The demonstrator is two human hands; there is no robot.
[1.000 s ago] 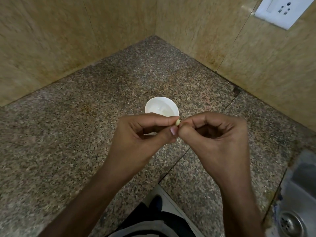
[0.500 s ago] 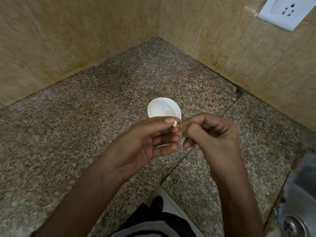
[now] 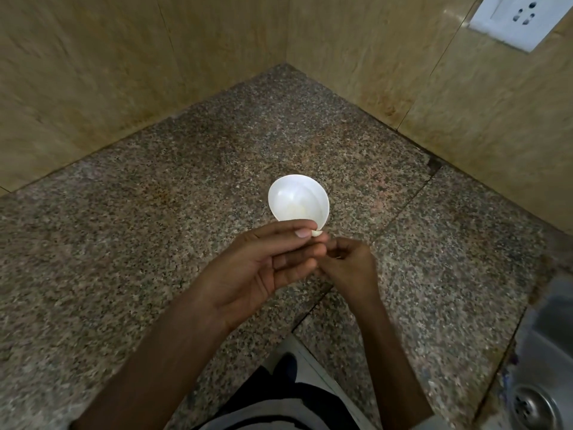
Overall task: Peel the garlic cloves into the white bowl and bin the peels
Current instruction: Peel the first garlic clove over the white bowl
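Observation:
A small white bowl (image 3: 298, 198) stands on the granite counter (image 3: 155, 243) near the corner, with pale peeled garlic faintly visible inside. Just in front of its near rim, my left hand (image 3: 263, 268) pinches a pale garlic clove (image 3: 317, 233) between thumb and forefinger, palm turned up, other fingers relaxed. My right hand (image 3: 347, 262) is curled close against the left fingertips, its fingertips at the clove; what it holds is hidden. No bin is in view.
Tan tiled walls meet at the corner behind the bowl. A white power socket (image 3: 514, 20) sits on the right wall. A steel sink with its drain (image 3: 533, 408) lies at the lower right. The counter's front edge runs below my arms.
My left hand has turned palm up and opened its lower fingers while keeping the clove pinched. My right hand has drawn in and curled tighter beside it. Both sit slightly nearer the bowl.

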